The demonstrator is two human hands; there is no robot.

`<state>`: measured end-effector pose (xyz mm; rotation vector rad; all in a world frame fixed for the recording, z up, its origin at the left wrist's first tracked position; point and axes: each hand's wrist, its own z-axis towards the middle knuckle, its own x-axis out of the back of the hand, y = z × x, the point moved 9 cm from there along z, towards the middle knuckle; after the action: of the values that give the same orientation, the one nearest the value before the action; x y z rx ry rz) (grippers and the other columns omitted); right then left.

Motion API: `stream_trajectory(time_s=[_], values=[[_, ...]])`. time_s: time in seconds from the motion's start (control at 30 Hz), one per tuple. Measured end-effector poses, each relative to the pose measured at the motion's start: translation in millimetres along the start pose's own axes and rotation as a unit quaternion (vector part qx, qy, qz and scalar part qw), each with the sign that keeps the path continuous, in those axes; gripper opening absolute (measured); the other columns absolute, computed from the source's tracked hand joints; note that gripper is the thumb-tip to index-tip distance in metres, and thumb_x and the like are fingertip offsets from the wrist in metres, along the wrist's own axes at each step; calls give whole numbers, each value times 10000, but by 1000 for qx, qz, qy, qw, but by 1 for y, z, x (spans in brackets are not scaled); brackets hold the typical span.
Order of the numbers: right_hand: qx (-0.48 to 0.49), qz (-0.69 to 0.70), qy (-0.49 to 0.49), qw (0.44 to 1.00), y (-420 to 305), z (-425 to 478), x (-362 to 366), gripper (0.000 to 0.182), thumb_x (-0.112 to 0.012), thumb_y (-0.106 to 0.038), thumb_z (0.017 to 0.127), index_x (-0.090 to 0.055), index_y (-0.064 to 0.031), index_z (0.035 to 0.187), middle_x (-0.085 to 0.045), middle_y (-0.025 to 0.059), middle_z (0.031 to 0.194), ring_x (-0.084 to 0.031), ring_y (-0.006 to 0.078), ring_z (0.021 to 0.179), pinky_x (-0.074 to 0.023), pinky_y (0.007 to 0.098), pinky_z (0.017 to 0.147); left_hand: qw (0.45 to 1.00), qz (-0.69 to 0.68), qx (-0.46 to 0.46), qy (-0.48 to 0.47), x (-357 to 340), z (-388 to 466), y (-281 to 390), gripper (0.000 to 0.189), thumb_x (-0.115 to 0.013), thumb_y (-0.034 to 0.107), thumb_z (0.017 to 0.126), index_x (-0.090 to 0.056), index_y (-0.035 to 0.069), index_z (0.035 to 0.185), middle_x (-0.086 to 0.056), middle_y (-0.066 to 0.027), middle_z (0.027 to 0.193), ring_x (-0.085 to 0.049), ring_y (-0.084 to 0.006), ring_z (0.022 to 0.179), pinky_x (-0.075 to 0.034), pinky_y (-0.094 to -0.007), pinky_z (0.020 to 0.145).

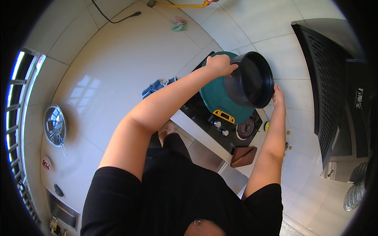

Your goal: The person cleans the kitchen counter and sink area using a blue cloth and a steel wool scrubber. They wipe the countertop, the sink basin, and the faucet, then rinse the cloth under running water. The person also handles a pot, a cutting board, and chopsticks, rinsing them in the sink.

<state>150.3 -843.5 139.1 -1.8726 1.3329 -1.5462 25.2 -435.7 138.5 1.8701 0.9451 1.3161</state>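
A deep, round black pot is held tilted on its side, its open mouth turned to the right. My left hand grips it on the left, with the thumb against its outer wall. At the right rim, my right hand supports the pot from the other side. Beneath it lies a wide teal basin with a yellow handle, on the black gas stove. I cannot tell whether anything is inside the pot. The pot hides part of the basin.
Two silver knobs and a burner show beside the basin. A brown box-like object stands near the stove's corner. A range hood juts out at right. Blue cloth and a metal strainer lie leftward on the counter.
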Motion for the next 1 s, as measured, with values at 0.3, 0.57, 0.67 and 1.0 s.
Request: stream_trajectory(time_s=[0.3,0.57,0.67,1.0], values=[[0,47,-27,999,3,-3,4,315,-544,-318,959,-612,-57,1120,-657,25,934,-594,144,771,-472,293,647,1000,-25,12,11,5,4,4,379,-501,438,882,-695,116,930,-710,31,780,-645,-181,892,-445,-347,864],[-7,55,-36,998,-12,-33,11,298,-565,-294,949,-605,-51,1117,-658,22,941,-586,111,747,-455,241,607,997,-59,-37,31,12,-11,26,381,-460,353,914,-688,99,744,-642,35,602,-611,-193,722,-342,-412,924],[3,32,-47,998,-16,-32,9,300,-593,-299,932,-620,-44,1089,-649,12,864,-519,80,615,-377,207,489,995,-75,-44,43,15,-22,23,380,-461,354,915,-686,96,750,-636,24,597,-611,-198,718,-345,-390,880],[-2,54,-79,995,2,-22,-2,315,-579,-287,941,-603,-30,1122,-672,55,1012,-635,157,888,-501,276,748,999,-40,-9,25,-2,-30,-3,376,-476,400,912,-663,77,865,-674,12,649,-635,-199,767,-361,-371,897]])
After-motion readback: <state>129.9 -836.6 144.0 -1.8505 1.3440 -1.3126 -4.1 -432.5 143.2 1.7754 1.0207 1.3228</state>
